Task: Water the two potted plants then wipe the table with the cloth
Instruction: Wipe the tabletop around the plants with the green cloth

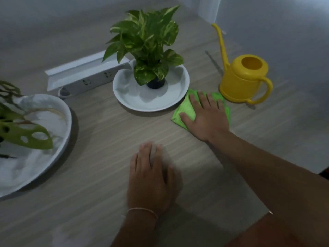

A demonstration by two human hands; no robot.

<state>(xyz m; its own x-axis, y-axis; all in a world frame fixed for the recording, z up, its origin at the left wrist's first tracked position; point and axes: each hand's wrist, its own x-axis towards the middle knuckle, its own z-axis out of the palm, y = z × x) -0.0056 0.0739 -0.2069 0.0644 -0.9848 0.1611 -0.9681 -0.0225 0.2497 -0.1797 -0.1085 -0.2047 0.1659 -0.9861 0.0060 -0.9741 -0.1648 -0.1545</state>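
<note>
Pressing flat, right hand covers folded green cloth.

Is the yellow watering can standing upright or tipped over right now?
Upright. The yellow watering can stands on its base on the table, round fill opening facing up, spout rising behind it, with neither hand touching it.

Green cloth; yellow watering can; white plate; wood-grain table
</note>
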